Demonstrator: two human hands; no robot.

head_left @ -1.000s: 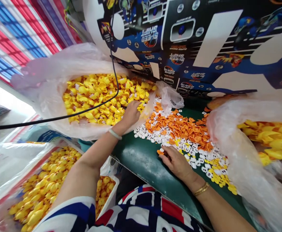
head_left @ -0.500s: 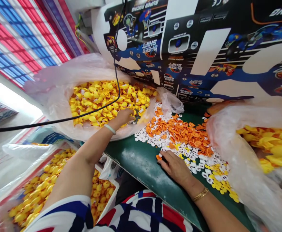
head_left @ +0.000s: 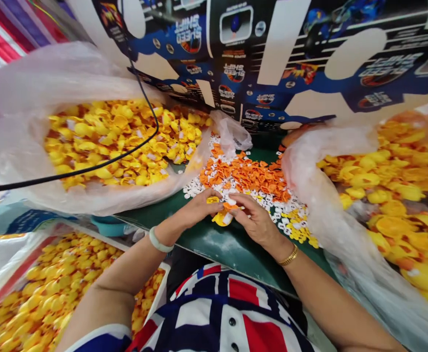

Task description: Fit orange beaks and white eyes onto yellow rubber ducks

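Ahead, cardboard reads "SPEED SHIFT" above hands.

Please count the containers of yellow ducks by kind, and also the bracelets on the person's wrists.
Plastic bags of ducks: 2 (the left bag and the right bag)
Box of ducks: 1
Bracelets: 2 (a pale green bangle and a gold band)
Total: 5

A toy workshop, piled with bagged rubber ducks.
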